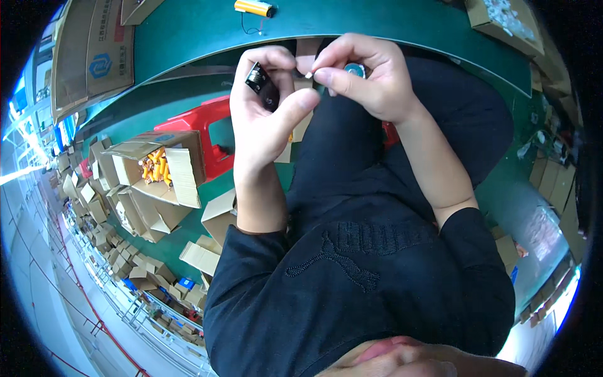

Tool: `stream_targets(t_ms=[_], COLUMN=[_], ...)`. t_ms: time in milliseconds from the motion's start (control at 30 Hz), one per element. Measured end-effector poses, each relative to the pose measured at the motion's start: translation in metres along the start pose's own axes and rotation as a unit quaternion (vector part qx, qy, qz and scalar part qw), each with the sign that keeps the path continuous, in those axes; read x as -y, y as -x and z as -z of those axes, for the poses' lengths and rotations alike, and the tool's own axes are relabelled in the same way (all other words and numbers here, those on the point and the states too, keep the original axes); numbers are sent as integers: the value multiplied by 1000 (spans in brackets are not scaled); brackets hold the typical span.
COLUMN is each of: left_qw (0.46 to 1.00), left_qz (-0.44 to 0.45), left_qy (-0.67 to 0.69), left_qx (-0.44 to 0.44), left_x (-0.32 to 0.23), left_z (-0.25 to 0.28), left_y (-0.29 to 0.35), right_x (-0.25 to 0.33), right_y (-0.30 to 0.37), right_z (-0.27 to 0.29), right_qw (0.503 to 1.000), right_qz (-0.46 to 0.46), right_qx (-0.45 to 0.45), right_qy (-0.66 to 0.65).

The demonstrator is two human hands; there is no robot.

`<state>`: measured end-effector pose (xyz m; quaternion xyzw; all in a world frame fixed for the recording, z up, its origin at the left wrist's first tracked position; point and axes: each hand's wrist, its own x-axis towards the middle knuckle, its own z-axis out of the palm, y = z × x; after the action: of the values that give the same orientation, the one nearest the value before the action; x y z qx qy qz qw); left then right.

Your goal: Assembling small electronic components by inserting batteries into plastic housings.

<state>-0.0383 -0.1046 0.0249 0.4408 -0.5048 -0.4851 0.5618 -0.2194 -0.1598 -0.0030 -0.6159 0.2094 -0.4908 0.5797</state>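
Observation:
Both of my hands are raised close together over my lap, near the edge of the green table. In my left hand (267, 103) rests a small black part (264, 85) with a shiny section, held by curled fingers; its exact kind is unclear. The thumb and index finger of my right hand (377, 78) pinch a tiny white piece (308, 75), which looks like a wire connector. A round teal object (355, 69) shows within the curled fingers of that same hand, partly hidden. The fingertips of the two hands are near each other.
On the green table (377, 19) lies an orange cylindrical battery (253, 7) with thin wires. A box of clear pieces (505, 25) stands at the far right. A red stool (217, 144) and an open carton of orange batteries (157, 168) are at the left.

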Motion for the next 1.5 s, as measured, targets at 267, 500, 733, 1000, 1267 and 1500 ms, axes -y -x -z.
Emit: stream_targets(t_ms=[267, 500, 733, 1000, 1267, 1500], left_qw=[953, 953, 984, 965, 958, 957], left_qz=[-155, -211, -135, -187, -200, -201], left_qy=[-259, -218, -108, -184, -206, -207], left_qx=[15, 10, -38, -22, -16, 7], left_x=[10, 15, 15, 21, 21, 22], left_z=[-16, -17, -22, -12, -2, 0], left_y=[0, -1, 11, 6, 8, 10], right_x=[-1, 5, 3, 5, 11, 9], right_y=[1, 2, 4, 5, 5, 7], right_z=[2, 6, 1, 2, -5, -1], right_qw=[971, 943, 945, 927, 929, 929], right_qz=[-66, -129, -105, -163, -235, -242], right_qx=[-13, -13, -11, -17, 24, 44], right_qy=[-228, -306, -309, -336, -285, -278])
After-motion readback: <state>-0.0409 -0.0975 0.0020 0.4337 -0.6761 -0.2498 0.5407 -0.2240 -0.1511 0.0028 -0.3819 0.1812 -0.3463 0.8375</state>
